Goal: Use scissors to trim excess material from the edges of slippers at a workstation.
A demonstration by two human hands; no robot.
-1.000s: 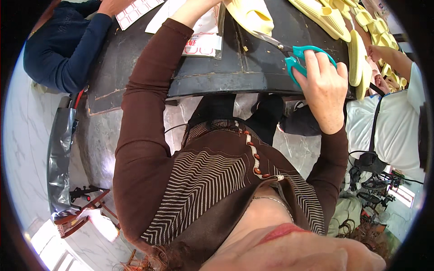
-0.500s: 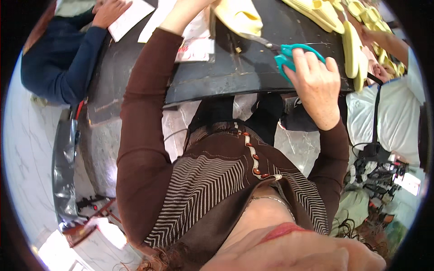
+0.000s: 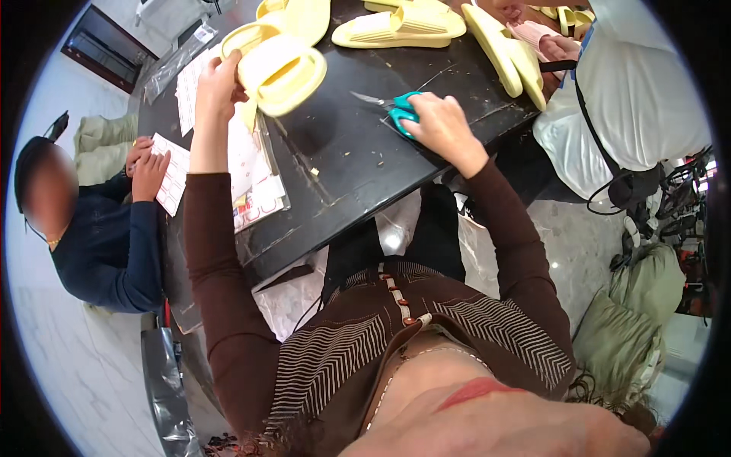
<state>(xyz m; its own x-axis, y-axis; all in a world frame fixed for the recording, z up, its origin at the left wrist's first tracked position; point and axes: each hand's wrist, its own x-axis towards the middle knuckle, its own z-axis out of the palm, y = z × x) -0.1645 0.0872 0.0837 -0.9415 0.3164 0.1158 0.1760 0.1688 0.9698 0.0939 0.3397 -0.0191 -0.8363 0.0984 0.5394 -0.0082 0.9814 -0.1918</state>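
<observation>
My left hand (image 3: 218, 87) grips a pale yellow slipper (image 3: 293, 85) by its edge, lifted above the left part of the dark table. The slipper's open toe and wide strap face up. Teal-handled scissors (image 3: 406, 109) are in my right hand (image 3: 448, 131), held low over the table near its front edge. Their metal blades point left, toward the slipper but apart from it. My fingers cover part of the handles. Another yellow slipper (image 3: 311, 21) shows just beyond the one I hold.
More yellow slippers (image 3: 403, 30) lie at the table's far side, with a pair (image 3: 504, 57) on edge at the right. Printed papers (image 3: 255, 171) lie beneath my left wrist. At left, a person (image 3: 106, 236) holds a sheet (image 3: 171, 171); at right, a white-shirted person handles a pink slipper (image 3: 533, 36).
My view has turned, showing more of the table. The yellow slipper is now raised in my left hand, and the scissors have come away from the slipper beside their blades.
</observation>
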